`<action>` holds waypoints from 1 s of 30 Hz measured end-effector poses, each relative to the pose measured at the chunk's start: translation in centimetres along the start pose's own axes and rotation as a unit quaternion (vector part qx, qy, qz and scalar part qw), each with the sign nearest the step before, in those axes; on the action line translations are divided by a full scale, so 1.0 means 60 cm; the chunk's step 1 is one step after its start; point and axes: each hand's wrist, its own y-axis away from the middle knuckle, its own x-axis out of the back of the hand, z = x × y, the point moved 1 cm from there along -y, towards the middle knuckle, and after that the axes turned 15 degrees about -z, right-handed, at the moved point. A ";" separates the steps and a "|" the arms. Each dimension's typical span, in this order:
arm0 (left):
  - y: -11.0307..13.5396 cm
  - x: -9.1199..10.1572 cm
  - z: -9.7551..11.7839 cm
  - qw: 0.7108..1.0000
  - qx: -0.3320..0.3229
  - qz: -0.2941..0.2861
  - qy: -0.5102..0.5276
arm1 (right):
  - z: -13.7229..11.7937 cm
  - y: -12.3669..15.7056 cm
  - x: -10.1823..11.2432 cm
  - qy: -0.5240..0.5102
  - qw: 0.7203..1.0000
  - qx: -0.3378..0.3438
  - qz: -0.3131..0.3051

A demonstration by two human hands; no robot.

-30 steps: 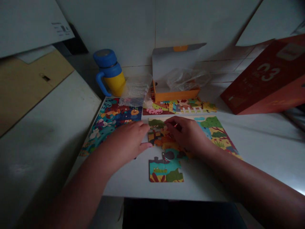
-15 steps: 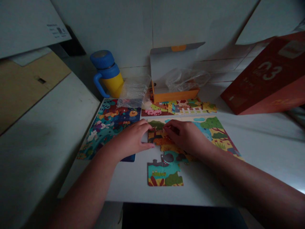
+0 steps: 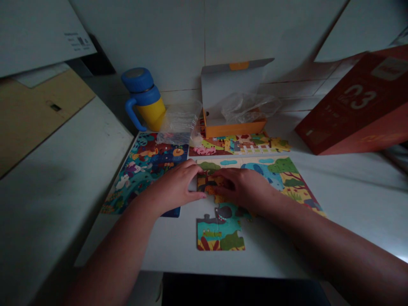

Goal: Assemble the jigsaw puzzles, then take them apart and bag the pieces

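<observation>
A partly joined jigsaw puzzle [image 3: 287, 182] with a blue elephant, trees and a spotted animal lies on the white table. My left hand [image 3: 178, 185] rests at its left edge, thumb and fingers apart around the corner beside the tree. Over the spotted animal is my right hand [image 3: 247, 187], curved, its thumb and index fingertips apart on the puzzle's surface; its other fingers are partly hidden. Nearer me, a joined section of puzzle pieces [image 3: 219, 233] shows a grey hippo and a green crocodile. A gap lies between its left part and the spotted animal.
A dark blue puzzle [image 3: 130, 182] lies at left, a farm puzzle [image 3: 213, 148] behind. Further back stand a blue-yellow flask [image 3: 149, 108], a clear plastic bag [image 3: 178, 123] and an open orange box [image 3: 236, 128] with plastic. A red box [image 3: 344, 106] leans at right.
My right hand has shifted slightly left and towards me, and its pinched thumb and index finger have spread apart. My left hand stays in place.
</observation>
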 end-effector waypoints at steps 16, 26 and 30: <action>-0.002 0.001 -0.003 0.999 -0.038 0.008 -0.016 | -0.005 -0.001 -0.004 0.034 0.999 0.031 -0.007; -0.012 -0.005 -0.003 0.997 -0.066 0.001 -0.039 | -0.004 0.001 -0.005 0.043 0.997 0.060 -0.011; -0.014 -0.009 -0.002 0.998 -0.063 0.005 -0.024 | 0.014 -0.003 0.014 0.057 0.995 0.069 0.039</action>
